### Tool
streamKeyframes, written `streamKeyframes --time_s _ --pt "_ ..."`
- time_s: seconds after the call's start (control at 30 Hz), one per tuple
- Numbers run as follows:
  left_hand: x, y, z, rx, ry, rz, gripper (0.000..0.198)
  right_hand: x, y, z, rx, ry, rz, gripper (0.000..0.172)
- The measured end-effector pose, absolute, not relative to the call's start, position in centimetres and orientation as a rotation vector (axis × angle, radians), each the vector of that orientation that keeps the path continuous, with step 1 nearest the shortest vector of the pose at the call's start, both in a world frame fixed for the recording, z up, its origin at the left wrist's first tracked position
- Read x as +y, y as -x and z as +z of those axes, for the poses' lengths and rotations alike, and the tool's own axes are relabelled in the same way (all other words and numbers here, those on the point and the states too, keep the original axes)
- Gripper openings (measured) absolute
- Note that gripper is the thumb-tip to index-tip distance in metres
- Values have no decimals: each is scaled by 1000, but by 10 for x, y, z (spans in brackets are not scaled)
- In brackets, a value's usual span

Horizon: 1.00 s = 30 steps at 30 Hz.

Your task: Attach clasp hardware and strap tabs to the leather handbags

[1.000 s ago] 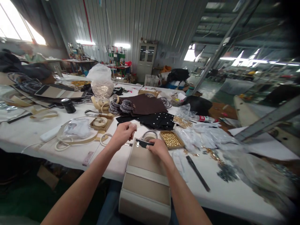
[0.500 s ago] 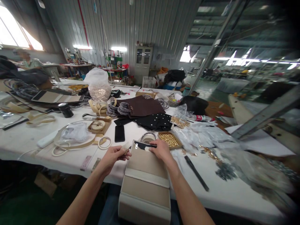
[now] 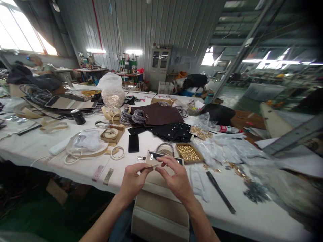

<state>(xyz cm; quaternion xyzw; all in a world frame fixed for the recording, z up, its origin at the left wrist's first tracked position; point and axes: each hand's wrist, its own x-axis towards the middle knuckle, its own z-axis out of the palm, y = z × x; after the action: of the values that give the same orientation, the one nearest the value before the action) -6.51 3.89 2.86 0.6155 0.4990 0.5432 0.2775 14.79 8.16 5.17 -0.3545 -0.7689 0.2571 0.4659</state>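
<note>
A small pale piece (image 3: 154, 165) is clamped in the grip of a worker's left hand (image 3: 135, 178), above a beige case (image 3: 160, 218) that extends from over the lap to over the white-covered table (image 3: 82, 168). The right hand (image 3: 176, 178) curls its thumb and fingers beside the piece; whether they close on it cannot be told. Beyond, a black phone (image 3: 133, 143) lies left of a box (image 3: 200, 160) of gold-coloured studs (image 3: 188, 153).
</note>
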Motion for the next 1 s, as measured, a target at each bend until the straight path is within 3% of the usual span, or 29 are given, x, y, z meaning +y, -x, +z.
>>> streamKeyframes --time_s 0.13,0.27,0.47,0.67,0.8,0.93,1.0 --pt "32 64 29 1278 -1800 1557 13 79 -150 47 -1873 781 602 12" --pt "24 64 29 1348 -1829 1606 7 73 -151 41 -1838 786 542 16" --pt "6 73 12 1400 -1987 1527 22 67 -154 41 -1785 857 450 15" --pt "-4 108 -5 1751 -1537 1531 53 86 -166 47 -1862 1053 503 16" --pt "-2 136 -16 1844 -1448 1317 54 113 -169 45 -1971 1183 577 24" --pt "5 156 -28 2007 -1572 977 31 132 -163 42 -2017 1240 653 22" --pt "8 163 -28 2126 -1664 876 39 135 -160 41 -2018 1259 681 22"
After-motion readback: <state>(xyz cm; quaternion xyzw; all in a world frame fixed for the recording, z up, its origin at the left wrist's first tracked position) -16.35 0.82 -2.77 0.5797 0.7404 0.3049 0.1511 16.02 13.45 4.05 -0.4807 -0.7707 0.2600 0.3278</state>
